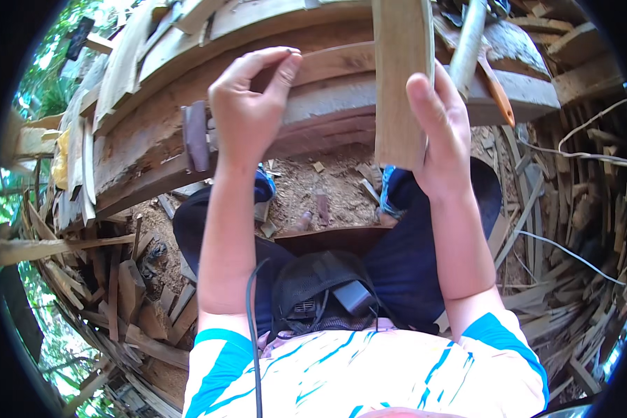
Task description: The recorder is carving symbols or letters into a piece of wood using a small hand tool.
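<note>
A flat, light-brown wooden board [403, 76] stands lengthwise in front of me, its far end cut off by the top of the picture. My right hand [442, 132] grips its lower right edge, thumb up along the side and the other fingers partly hidden. To the left, my left hand [249, 101] is raised over the beam, thumb and forefinger pinched together. Something small and dark shows at those fingertips, too tiny to name. Beside my left wrist, a purplish-brown block [196, 136] leans on the beam's near side.
A thick wooden beam [341, 97] crosses before my knees. On its right lie a grey rod [469, 45] and a tool with an orange handle [498, 94]. Wood shavings [327, 182] cover the ground between my feet. Scrap wood [585, 230] is heaped on both sides, with a pale cable [571, 254] at right.
</note>
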`<state>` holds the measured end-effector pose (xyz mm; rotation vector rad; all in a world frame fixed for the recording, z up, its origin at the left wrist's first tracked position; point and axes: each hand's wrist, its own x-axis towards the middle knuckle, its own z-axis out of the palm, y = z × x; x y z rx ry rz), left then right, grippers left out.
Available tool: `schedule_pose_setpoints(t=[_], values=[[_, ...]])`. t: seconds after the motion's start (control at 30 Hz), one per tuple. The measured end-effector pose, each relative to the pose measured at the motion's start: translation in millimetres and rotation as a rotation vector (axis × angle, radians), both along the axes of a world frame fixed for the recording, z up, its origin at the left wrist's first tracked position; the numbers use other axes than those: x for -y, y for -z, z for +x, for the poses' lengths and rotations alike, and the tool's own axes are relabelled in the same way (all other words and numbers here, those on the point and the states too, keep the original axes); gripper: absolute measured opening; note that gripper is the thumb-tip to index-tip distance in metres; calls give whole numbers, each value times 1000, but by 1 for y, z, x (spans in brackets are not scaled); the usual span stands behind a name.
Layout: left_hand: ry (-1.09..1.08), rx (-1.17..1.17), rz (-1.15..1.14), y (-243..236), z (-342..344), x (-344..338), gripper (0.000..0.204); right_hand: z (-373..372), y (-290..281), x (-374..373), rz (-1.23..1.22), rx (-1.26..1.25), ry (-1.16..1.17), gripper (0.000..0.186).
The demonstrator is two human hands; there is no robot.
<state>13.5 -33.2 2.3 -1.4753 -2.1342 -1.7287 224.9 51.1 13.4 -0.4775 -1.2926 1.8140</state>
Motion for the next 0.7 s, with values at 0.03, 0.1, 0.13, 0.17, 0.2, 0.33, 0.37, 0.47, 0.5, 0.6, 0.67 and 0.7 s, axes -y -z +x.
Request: schedule_pose_setpoints(t=[0.03,0.1,0.13,0.17,0.2,0.33,0.37,0.47,0.5,0.6,0.67,0.7], values=[[11,-5,-1,-1,0,-2,15,-1,1,-2,-7,10,11,70],[20,3,-28,-1,1,-7,15,-3,5,-5,31,25,145,64],[14,0,-46,-1,0,-8,15,-3,5,-7,25,30,144,64],[25,-20,-30,2,-4,-9,16,-2,4,-8,22,46,157,64],[23,-17,-36,2,-5,-9,16,-1,5,-9,21,62,169,63],[82,41,-42,1,-5,-8,15,-2,15,-12,101,117,170,64],[81,49,-43,1,-3,-7,15,-9,21,-14,91,23,204,63],[77,66,-40,-3,-2,-6,15,-11,26,-15,164,49,188,61],[72,74,-36,-3,-2,-6,15,-10,27,-14,161,49,186,60],[79,37,-9,-1,-7,-9,17,-10,23,-14,167,56,166,59],[59,16,-45,-3,-9,-13,17,-9,25,-15,169,48,163,59],[40,-6,-81,-3,-11,-16,16,-9,25,-15,171,40,160,59]])
